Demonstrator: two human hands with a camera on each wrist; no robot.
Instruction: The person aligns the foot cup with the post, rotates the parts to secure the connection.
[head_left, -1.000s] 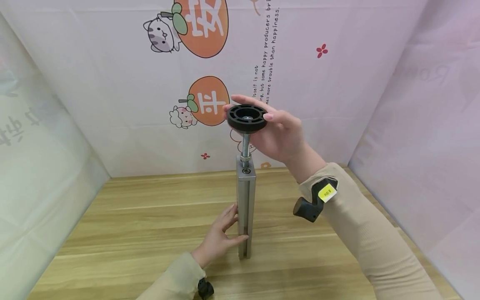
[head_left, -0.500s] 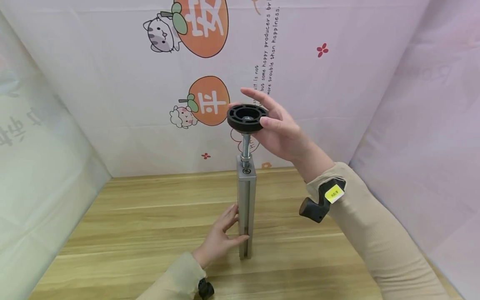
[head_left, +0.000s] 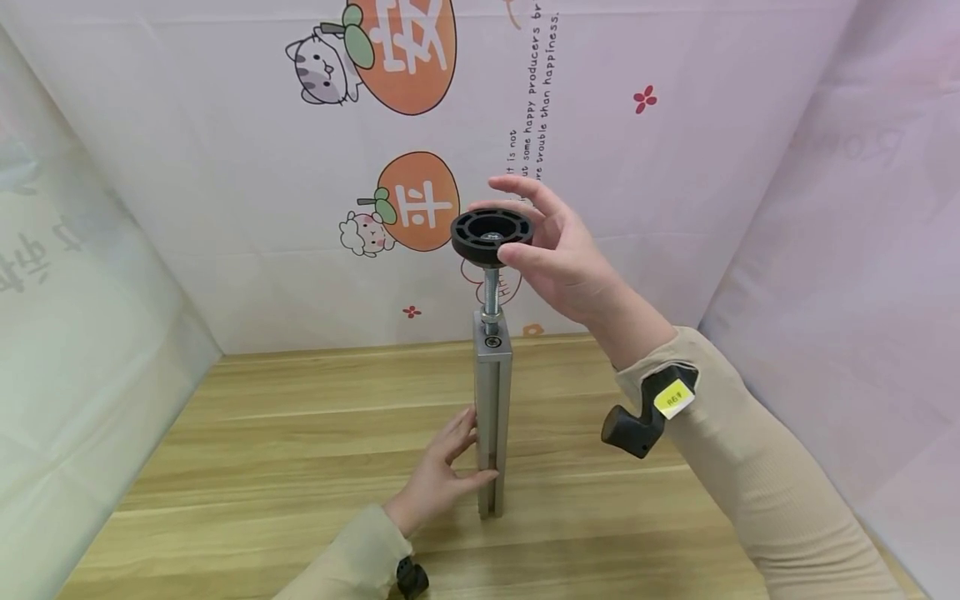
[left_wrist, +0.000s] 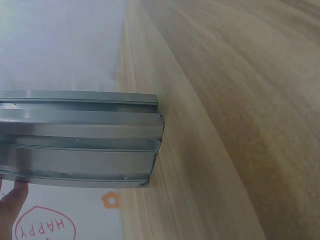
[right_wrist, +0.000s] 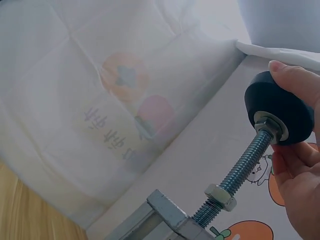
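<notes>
The metal post [head_left: 492, 400] stands upright near the middle of the head view, its lower end seemingly resting on the counter [head_left: 285, 467]. From its top, at 12 o'clock, a threaded rod [head_left: 492, 289] carries a nut [right_wrist: 220, 197] and, highest of all, a round black foot [head_left: 482, 254].

The left hand [head_left: 441, 479] comes in from 8 o'clock and grips the post low down, thumb on the near face, fingers reaching round the side. The right hand [head_left: 558, 262], at about 1 o'clock, pinches the foot by its rim between thumb and fingers, with the index finger lifted off.

The post looks stiff and fairly heavy, probably smooth enough to slip in a loose hold; its grooved sides offer the best purchase. Standing tall on a narrow base, it would likely tip without a steadying hand. The foot seems hard and tough, best held by its rim.

The nearest thing to a container is the foot's cupped hollow, where a metal end shows.
</notes>
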